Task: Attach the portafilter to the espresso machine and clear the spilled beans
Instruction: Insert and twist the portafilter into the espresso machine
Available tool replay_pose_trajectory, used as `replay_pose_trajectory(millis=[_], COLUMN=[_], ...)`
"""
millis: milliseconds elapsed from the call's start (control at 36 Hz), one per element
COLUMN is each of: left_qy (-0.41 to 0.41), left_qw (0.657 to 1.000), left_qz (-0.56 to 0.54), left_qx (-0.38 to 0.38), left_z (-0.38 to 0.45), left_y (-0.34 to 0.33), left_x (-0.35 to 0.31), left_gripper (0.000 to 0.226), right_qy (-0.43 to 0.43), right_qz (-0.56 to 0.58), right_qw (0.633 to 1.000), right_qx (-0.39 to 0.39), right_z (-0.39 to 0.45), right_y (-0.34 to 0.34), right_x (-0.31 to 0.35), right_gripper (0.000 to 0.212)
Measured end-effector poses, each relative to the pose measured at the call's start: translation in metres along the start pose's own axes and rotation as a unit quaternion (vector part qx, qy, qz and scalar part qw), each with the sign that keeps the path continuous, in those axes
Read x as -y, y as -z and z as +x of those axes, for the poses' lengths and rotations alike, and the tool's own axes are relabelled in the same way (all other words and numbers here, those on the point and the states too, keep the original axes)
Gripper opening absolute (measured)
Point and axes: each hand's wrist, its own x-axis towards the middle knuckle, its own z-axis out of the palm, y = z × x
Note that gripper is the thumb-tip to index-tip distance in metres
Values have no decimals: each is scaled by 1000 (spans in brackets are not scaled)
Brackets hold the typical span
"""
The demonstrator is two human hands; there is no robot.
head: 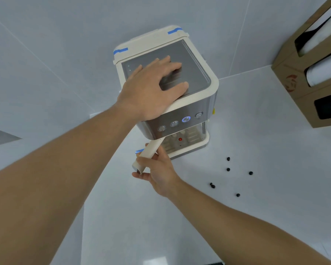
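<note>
Espresso machine (pixel 180 104): cream and brushed steel, standing on the white counter (pixel 256 131) close to the back wall, near the far edge. Steel top plate; four round buttons across the front panel, one of them (pixel 186 119) ringed in blue light. Blue tape strips (pixel 120 51) on the two rear corners of the cream lid.

My left hand (pixel 153 88): laid flat on the machine's top plate, palm down, fingers spread wide, gripping nothing, only pressing on the lid.

My right hand (pixel 157 169): loosely curled around the cream handle of the portafilter (pixel 148 154). Thumb and fingers wrap the lower part of the handle; the grip is not a tight fist.

Portafilter: handle slants from my right hand up towards the underside of the machine's front panel. Its head is hidden beneath the panel, so I cannot tell whether it is seated in the machine.

Drip tray (pixel 187 148): cream rim, at the foot of the machine, just behind the handle, with a small red dot on the tray.

Spilled beans (pixel 228 169): about six dark beans, scattered loose on the counter to the right of the machine's base, well apart from both hands.

Cardboard dispenser (pixel 302 83): brown box at the right edge of the counter against the wall, with white cup stacks (pixel 325 71) showing through its cut-outs.
</note>
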Motion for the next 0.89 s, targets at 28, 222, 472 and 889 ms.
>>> replay_pose_trajectory(millis=[28, 222, 472, 889], left_qy=[-1, 0, -2, 4], left_qw=[1000, 1000, 1000, 1000], left_qz=[0, 1, 1, -1], left_qx=[-2, -1, -2, -10], left_z=[0, 0, -1, -2], left_y=[0, 0, 1, 2], left_x=[0, -1, -3, -6], left_gripper=[56, 57, 54, 49], right_qy=[-4, -5, 3, 22], right_qz=[1, -30, -26, -35], right_qw=[1000, 999, 999, 998], right_qx=[-1, -14, -32, -39], right_z=[0, 3, 10, 15], right_y=[-1, -4, -15, -24], right_x=[-1, 1, 0, -1], right_gripper=[43, 36, 39, 39])
